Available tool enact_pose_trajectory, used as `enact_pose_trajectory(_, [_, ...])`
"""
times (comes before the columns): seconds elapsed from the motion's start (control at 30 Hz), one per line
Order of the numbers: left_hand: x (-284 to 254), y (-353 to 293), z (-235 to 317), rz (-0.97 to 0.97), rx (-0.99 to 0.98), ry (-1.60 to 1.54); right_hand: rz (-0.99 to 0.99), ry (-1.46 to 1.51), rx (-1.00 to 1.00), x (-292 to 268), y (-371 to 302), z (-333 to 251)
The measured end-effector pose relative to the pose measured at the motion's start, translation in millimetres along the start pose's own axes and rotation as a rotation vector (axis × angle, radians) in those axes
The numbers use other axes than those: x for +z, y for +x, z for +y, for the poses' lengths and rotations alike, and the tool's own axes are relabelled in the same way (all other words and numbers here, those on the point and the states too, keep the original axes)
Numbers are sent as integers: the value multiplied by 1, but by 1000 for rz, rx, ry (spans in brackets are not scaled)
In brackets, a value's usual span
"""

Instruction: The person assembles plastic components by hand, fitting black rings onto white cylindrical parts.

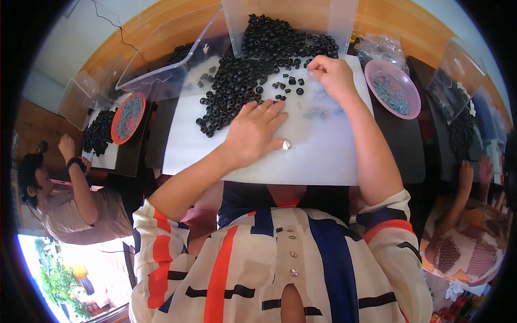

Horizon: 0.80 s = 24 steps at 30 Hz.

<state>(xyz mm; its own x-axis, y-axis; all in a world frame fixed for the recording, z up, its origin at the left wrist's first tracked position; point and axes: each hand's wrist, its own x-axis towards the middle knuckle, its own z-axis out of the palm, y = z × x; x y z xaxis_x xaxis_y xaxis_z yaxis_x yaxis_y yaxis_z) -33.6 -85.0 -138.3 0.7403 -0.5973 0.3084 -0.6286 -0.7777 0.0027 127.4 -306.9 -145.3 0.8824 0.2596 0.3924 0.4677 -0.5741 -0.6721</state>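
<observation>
Resting flat with fingers spread, the left hand (253, 132) lies on the white surface (312, 156) touching the pile of black rings (242, 75). The right hand (334, 72) is curled, fingertips pinched near loose rings and small grey metal pieces (320, 110); what it grips is unclear.

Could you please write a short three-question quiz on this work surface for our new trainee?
1. True or false: the left hand lies flat on the white sheet.
2. What fills the pink bowl? A) small grey metal pieces B) black rings C) water
3. What does the right hand reach into?

Key: 1 true. 2 A. 3 The edge of the pile of black rings, fingers pinched; what they hold cannot be seen.
</observation>
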Motion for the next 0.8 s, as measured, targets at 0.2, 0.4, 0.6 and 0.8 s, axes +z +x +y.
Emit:
enact_pose_trajectory(0.2, [-7,-20,19,109,-19,-76,-29,-261,-304,7,-10,-13])
enact_pose_trajectory(0.4, [-9,-36,24,188,-160,-264,-137,-542,-406,16,-13,-33])
enact_pose_trajectory(0.6, [4,-26,29,267,-230,-182,-137,-692,-500,19,-20,-37])
enact_pose_trajectory(0.8, [11,-26,39,208,-248,-181,-299,-762,-342,21,-18,-47])
